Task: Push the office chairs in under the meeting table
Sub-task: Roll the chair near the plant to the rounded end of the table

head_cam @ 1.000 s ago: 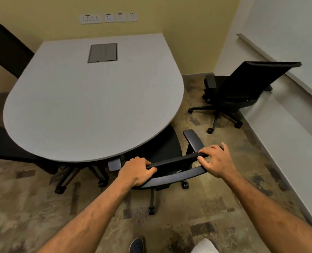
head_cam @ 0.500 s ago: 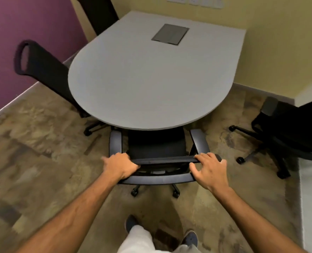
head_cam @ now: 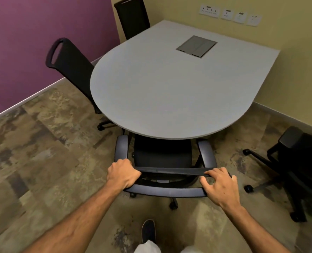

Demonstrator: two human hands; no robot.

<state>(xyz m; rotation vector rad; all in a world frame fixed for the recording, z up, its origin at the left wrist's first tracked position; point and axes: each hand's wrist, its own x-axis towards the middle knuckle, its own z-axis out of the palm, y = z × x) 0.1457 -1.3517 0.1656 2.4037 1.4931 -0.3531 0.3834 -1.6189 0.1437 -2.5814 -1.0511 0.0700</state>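
A grey meeting table point(head_cam: 169, 92) with a rounded near end fills the middle. A black office chair point(head_cam: 162, 156) stands right in front of me, its seat partly under the rounded edge and both armrests showing. My left hand point(head_cam: 123, 173) is closed around the left end of the chair's top rail. My right hand point(head_cam: 220, 186) holds the right end, fingers curled over the rail. Two more black chairs, one point(head_cam: 72, 64) at the table's left side and one point(head_cam: 133, 17) further back, sit tucked against the table. Another black chair point(head_cam: 301, 161) stands apart at the right.
A purple wall point(head_cam: 41, 42) runs along the left and a yellow wall point(head_cam: 288, 33) with sockets point(head_cam: 230, 15) behind the table. A cable hatch point(head_cam: 196, 46) is set in the tabletop. My shoe point(head_cam: 148, 230) is on the patterned carpet point(head_cam: 41, 161) behind the chair.
The held chair has swung round from the table's right side to its rounded end and slid further under. My view has turned, so the purple wall and left chairs now show.
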